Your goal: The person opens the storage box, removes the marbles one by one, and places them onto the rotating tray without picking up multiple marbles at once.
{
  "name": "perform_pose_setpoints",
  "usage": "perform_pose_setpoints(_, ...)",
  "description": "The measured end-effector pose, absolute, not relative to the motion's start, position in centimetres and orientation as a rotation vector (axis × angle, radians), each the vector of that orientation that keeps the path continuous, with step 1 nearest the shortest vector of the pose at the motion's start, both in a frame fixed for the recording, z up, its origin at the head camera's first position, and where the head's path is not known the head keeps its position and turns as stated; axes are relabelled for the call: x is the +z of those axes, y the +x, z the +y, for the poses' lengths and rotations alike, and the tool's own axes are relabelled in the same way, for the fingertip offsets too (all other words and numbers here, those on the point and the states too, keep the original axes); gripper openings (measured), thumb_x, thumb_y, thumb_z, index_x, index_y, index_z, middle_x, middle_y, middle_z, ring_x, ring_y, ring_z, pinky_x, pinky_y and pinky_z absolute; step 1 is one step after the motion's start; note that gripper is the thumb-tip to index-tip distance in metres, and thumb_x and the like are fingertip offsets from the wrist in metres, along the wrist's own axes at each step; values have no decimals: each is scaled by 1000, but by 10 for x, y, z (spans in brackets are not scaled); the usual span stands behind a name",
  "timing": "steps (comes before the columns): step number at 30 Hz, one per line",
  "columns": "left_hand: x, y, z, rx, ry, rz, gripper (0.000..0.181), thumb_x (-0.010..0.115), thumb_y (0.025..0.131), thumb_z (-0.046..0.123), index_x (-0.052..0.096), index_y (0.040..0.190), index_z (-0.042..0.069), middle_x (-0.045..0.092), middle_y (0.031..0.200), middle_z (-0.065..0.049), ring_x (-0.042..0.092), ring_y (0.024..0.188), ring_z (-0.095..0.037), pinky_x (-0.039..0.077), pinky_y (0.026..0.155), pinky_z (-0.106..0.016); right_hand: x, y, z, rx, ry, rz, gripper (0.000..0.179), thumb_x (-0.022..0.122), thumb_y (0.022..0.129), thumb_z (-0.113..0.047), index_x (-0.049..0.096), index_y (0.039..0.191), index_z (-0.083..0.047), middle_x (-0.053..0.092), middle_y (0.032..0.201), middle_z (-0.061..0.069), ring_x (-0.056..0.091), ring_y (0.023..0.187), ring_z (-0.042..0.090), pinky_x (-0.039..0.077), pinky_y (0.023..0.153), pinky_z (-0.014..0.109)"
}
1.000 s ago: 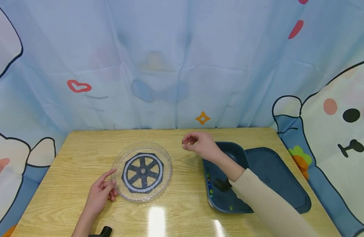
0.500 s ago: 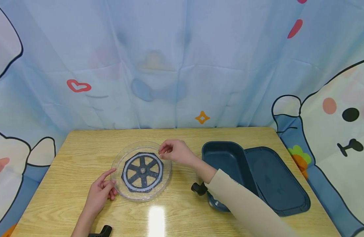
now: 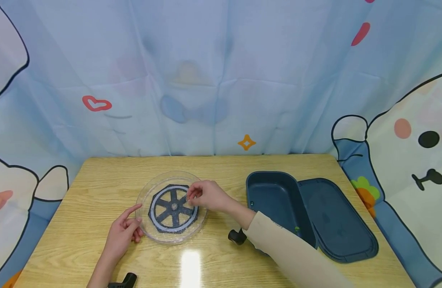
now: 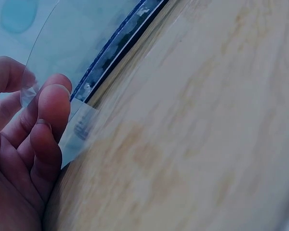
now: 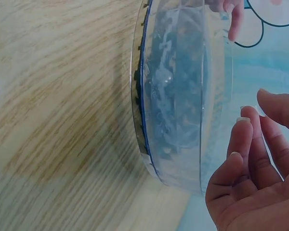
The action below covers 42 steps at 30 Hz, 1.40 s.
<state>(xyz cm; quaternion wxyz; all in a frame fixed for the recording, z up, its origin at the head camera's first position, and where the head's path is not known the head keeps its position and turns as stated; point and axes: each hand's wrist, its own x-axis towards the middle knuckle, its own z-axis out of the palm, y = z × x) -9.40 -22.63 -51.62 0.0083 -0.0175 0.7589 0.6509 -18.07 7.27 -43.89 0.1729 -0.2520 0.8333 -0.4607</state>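
Note:
A clear round plastic dish [image 3: 154, 234] with a dark, six-spoked wheel pattern at its base lies on the table. My left hand [image 3: 122, 230] is at its left edge, index finger stretched out and thumb tip against the rim, other fingers loosely bent. In the left wrist view a fingertip shows through the transparent wall. Over the dish's right side, my right hand [image 3: 208, 196] has thumb and index fingertip pinched together on a tiny, pale, glassy piece, mostly hidden by the fingers. In the right wrist view this right hand [image 5: 260, 159] stands beside the clear side wall.
To the right sits a deep dark-blue box [image 3: 275, 196] with a few small green marbles [image 3: 297, 229] inside. A flat dark-blue lid [image 3: 339, 222] lies against it. My right forearm crosses the box's near end. A patterned curtain [image 3: 221, 80] hangs behind the table.
My right hand has moved left from beside the box to over the dish, then slightly lower and nearer the wheel pattern. My left hand has stayed at the rim.

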Motion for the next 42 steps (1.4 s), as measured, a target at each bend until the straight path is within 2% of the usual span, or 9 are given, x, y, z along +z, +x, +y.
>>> perform_pose_setpoints(6,-517,-95,-226,2038,-53,2368,41,55,102,5,50,142,2,62,63,-9,54,47,-14,52,47,-29,-438,-179,76,-1308,-693,2356,16,72,92,-8,71,106,-1,66,90,-3,62,79,12,51,69,28)
perform_pose_setpoints(13,-519,-96,-228,2034,-50,2378,42,55,101,4,49,142,2,62,63,-8,54,46,-13,52,47,-28,-431,-182,85,-1326,-666,2401,17,73,91,-9,71,106,-3,67,87,-4,62,78,18,51,68,30)
perform_pose_setpoints(19,-521,-97,-229,2033,-54,2378,42,54,101,2,49,143,2,61,62,-7,54,46,-13,52,47,-28,-418,-186,102,-1354,-617,2463,14,72,91,-8,71,105,-5,67,89,-2,62,81,20,52,71,31)
perform_pose_setpoints(22,-521,-97,-229,2034,-49,2380,42,54,101,2,49,143,2,61,62,-7,54,46,-13,52,47,-28,-411,-188,118,-1373,-558,2482,14,72,91,-9,71,105,-7,67,92,0,61,83,19,52,73,34)
perform_pose_setpoints(29,-521,-96,-229,2037,-36,2374,43,55,101,4,48,143,2,61,63,-7,54,47,-13,52,47,-29,-408,-192,173,-1456,-411,2451,19,71,94,-16,69,112,-10,67,103,4,62,94,22,52,85,51)
perform_pose_setpoints(35,-520,-95,-229,2023,-32,2401,41,55,101,4,49,142,1,62,63,-7,54,47,-13,52,47,-29,-420,-191,219,-1506,-339,2443,28,69,96,-18,64,120,-3,66,111,12,63,101,28,50,92,51)
perform_pose_setpoints(42,-519,-96,-227,2027,-40,2389,42,55,101,4,49,142,2,62,63,-7,55,47,-13,52,47,-29,-441,-191,250,-1419,-280,2510,24,72,93,-13,68,113,-3,67,106,10,64,96,24,52,89,48)
